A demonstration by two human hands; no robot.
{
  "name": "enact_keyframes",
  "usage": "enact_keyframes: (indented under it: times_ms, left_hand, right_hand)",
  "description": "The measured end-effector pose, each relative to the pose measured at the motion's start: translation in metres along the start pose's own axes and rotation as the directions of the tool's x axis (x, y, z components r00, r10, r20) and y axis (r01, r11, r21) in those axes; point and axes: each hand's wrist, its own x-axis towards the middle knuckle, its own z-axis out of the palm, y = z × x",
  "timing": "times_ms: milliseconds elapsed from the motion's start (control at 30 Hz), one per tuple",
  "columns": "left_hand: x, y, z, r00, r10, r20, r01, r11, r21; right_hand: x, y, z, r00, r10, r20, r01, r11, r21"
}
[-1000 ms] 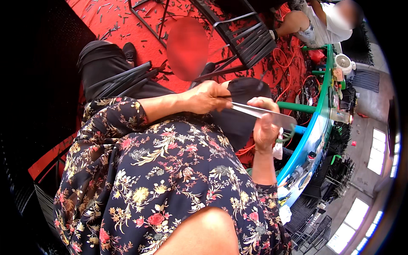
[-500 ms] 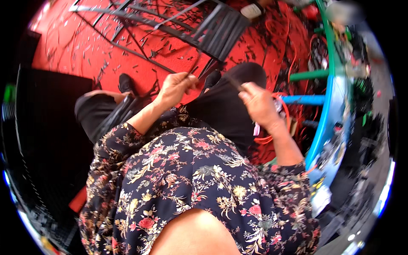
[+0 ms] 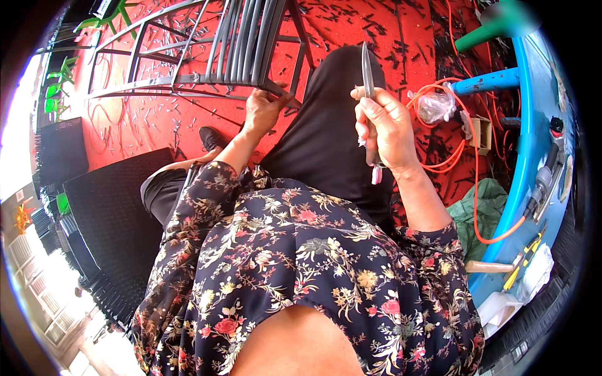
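In my closed right hand [image 3: 390, 131] is a knife, its narrow pointed blade [image 3: 367, 70] standing upright above the fingers. Pink and white wrapping [image 3: 377, 174] shows below the fist. My left hand [image 3: 264, 111] is closed at the near lower edge of a dark metal frame [image 3: 182, 79], its fingers pinching a short dark strip [image 3: 283, 95]. Several dark grey strips [image 3: 241, 41] run side by side over one end of that frame. My palm hides part of the knife's handle.
Dark scraps litter the red floor [image 3: 342, 22]. On the right, a blue table [image 3: 533, 125] holds a power tool [image 3: 544, 182] with an orange cord and a wooden-handled tool [image 3: 489, 267]. Clear plastic [image 3: 436, 106] lies near its leg. A black woven panel [image 3: 125, 219] stands left.
The view has swung, so the frame appears farther left. My left hand has come to the frame's edge. The knife, blurred before, now points up, apart from my left hand.
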Motion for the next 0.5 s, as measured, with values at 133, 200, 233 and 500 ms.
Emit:
enact_keyframes:
  times_ms: [133, 200, 233, 500]
  left_hand:
    - [-0.003, 0.01, -0.003, 0.999, 0.008, 0.051, -0.019, 0.972, 0.233]
    - [0.0, 0.014, -0.005, 0.997, 0.022, 0.08, -0.043, 0.961, 0.274]
    - [-0.001, 0.017, -0.005, 0.996, 0.038, 0.085, -0.064, 0.941, 0.331]
    - [-0.038, 0.01, -0.007, 0.998, 0.031, 0.052, -0.054, 0.846, 0.53]
  right_hand:
    - [0.006, -0.004, 0.007, 0.999, -0.03, -0.028, 0.026, 0.991, -0.131]
    - [0.018, -0.004, 0.017, 0.979, -0.205, 0.017, 0.195, 0.896, -0.399]
    - [0.025, -0.007, 0.028, 0.959, -0.277, 0.062, 0.268, 0.812, -0.518]
    - [0.13, -0.024, 0.116, 0.396, -0.406, 0.824, 0.847, -0.186, -0.498]
